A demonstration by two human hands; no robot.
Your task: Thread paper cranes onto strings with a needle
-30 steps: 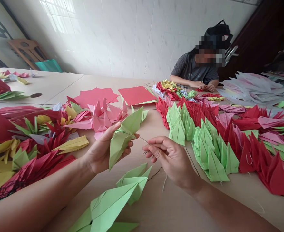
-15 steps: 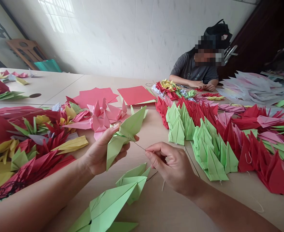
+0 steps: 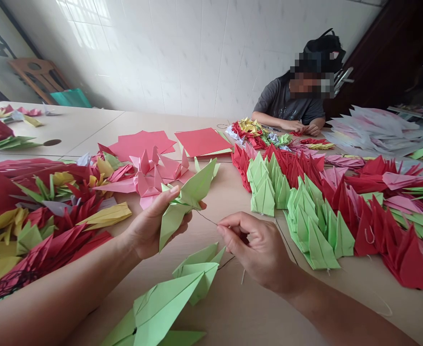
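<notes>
A light green folded paper piece with pointed wings is held in my left hand, thumb on top and fingers curled beneath. From its underside a thin dark thread runs to my right hand. My right thumb and index finger pinch that thread; whether a needle is at its end I cannot make out. Below my hands, more green folded pieces lie on the table, with dark thread beside them. Rows of green folded pieces stand just right of my right hand.
Red, yellow and green folded papers heap at the left. Pink folded pieces and flat red sheets lie ahead. Red folded pieces and translucent sheets fill the right. Across the table sits a person.
The green paper piece in my left hand has tilted very slightly. Both hands otherwise keep nearly the same position, with the thread still stretched between them.
</notes>
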